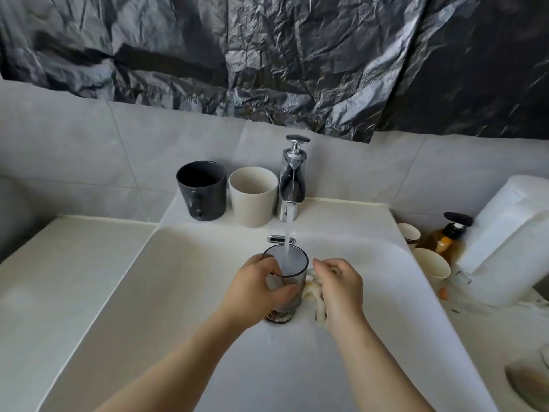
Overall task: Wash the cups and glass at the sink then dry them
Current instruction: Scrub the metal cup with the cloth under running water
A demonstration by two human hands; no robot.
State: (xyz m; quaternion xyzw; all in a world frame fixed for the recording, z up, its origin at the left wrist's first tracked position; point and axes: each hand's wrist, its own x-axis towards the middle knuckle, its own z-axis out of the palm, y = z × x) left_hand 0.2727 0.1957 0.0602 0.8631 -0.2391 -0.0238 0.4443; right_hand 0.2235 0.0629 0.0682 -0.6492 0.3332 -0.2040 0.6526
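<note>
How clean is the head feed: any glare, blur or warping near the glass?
Head view: soft light, no hard shadows. Glare streaks the black plastic sheet and the chrome tap. The glass in the left hand looks hazy under running water; the cloth in the right hand is soft. Wide-angle bending curves the sink edges; the lower right corner is smeared.

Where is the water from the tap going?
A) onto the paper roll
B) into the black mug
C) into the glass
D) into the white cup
C: the stream from the tap falls into the glass, which the left hand grips; the right hand holds a cloth.
</note>
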